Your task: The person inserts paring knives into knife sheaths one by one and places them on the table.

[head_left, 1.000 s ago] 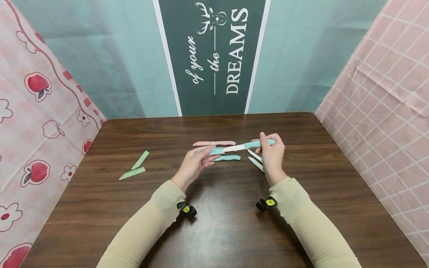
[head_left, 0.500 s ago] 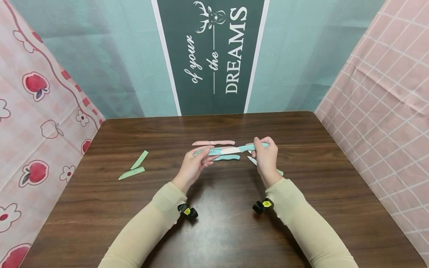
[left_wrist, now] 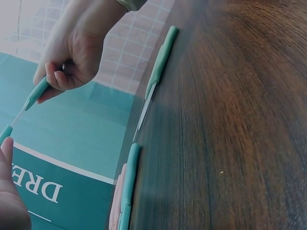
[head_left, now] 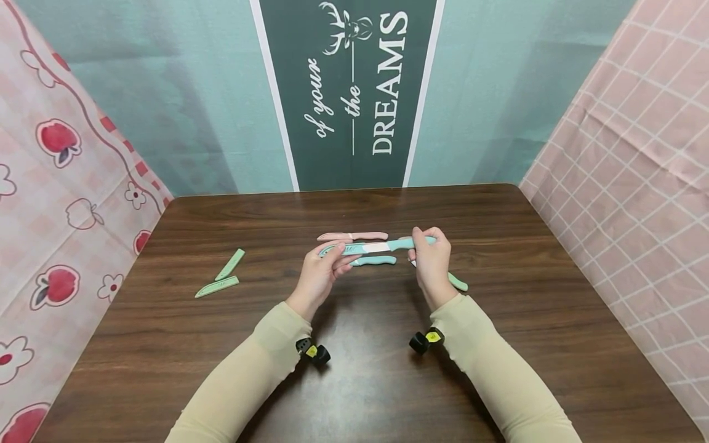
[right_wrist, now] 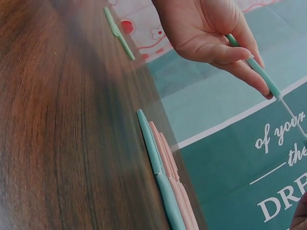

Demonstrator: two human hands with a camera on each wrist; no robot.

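Underneath, a broad, dark-brown wood-grain table (head_left: 365, 394); behind it, a teal cloth backdrop (head_left: 216, 92) with white lettering on a dark green panel. In the left hand (head_left: 318, 274), pinched between thumb and fingers above the tabletop: a tapered, plastic-looking turquoise sheath (head_left: 354, 248). In the right hand (head_left: 433, 267), clasped near the butt end: a turquoise-handled knife (head_left: 400, 245), with its blade partly inside that sheath. Held nearly level and in line, presumably to let blade and slot match without scraping; raised, probably, to stay free of the things lying below.

Smooth and evenly coloured along the handle, slightly curved toward the butt; darkly patterned on the sheath's face. Under the held pair, laid side by side: two slim pink sheathed knives (head_left: 370, 235) and a turquoise sheathed knife (head_left: 376, 261), handles all toward the right, perhaps for tidiness. Beneath the right hand, partly hidden: at least one green-handled knife (head_left: 458, 282), bare-bladed. Far left, apart from everything else: two flat light-green sheaths (head_left: 217, 287), set at an angle, near ends close together. Smallest of all, between sheath and handle: a bare, whitish stretch of blade (head_left: 378, 247).
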